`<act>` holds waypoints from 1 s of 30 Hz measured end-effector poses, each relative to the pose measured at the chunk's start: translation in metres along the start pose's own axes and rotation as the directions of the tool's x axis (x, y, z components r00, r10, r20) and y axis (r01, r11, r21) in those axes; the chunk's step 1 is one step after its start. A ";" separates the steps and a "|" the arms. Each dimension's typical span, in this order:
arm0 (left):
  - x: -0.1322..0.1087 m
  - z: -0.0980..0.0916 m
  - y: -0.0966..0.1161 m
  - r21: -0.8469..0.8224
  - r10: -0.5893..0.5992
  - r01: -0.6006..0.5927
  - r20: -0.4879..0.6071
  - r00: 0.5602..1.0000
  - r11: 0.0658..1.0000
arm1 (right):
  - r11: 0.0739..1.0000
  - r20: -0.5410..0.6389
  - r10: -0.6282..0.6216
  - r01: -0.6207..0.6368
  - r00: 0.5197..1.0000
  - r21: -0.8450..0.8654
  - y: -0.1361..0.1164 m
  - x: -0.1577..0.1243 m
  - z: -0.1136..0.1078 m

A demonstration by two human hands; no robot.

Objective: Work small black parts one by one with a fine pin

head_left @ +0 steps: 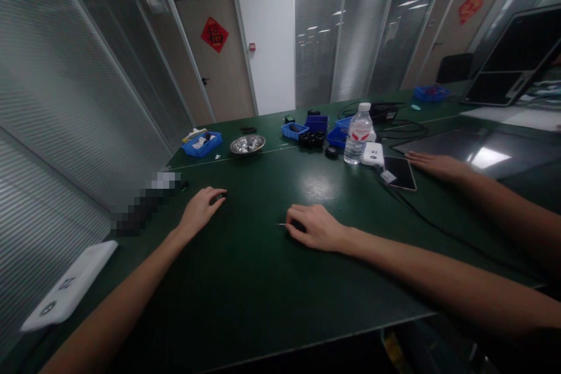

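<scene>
My left hand [200, 209] rests on the dark green table [272, 292], its fingers curled round a small black part [220, 196] that pokes out at the fingertips. My right hand [316, 227] lies a little to the right, closed over a small dark tool [293, 225] whose thin metal tip points left. Both hands sit on the table top, about a hand's width apart.
Another person's hand [433, 163] lies flat at the right beside a phone [401, 172]. Further back stand a water bottle [358, 133], several blue bins [202, 144], a metal bowl [248, 144] and black parts [311, 140]. A white device [70, 291] lies near left.
</scene>
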State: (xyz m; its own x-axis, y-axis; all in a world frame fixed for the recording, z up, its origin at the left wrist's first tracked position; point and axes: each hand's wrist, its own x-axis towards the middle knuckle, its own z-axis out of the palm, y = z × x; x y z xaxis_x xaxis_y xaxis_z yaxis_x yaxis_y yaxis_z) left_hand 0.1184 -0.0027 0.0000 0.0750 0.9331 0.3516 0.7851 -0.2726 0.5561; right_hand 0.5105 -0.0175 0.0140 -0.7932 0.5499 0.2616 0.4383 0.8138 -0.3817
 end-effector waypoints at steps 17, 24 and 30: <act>-0.008 -0.083 -0.130 0.488 -0.064 0.028 0.058 0.996 0.873 | 1.000 -0.012 -0.006 0.006 1.000 0.005 0.000 -0.001 0.001; -0.007 -0.075 -0.136 0.463 0.011 -0.011 0.003 1.000 0.886 | 1.000 -0.011 -0.001 0.001 1.000 -0.004 0.001 0.000 0.001; -0.003 -0.072 -0.136 0.354 -0.137 0.160 -0.090 0.986 0.921 | 1.000 -0.016 -0.011 0.011 1.000 0.000 0.002 0.000 0.002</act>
State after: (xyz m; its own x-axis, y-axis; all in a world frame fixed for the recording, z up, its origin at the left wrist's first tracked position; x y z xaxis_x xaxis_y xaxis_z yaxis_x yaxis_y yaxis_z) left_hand -0.0325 0.0147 -0.0224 -0.0890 0.9369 0.3380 0.9530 -0.0185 0.3023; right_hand 0.5101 -0.0162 0.0114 -0.7911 0.5441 0.2795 0.4296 0.8195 -0.3793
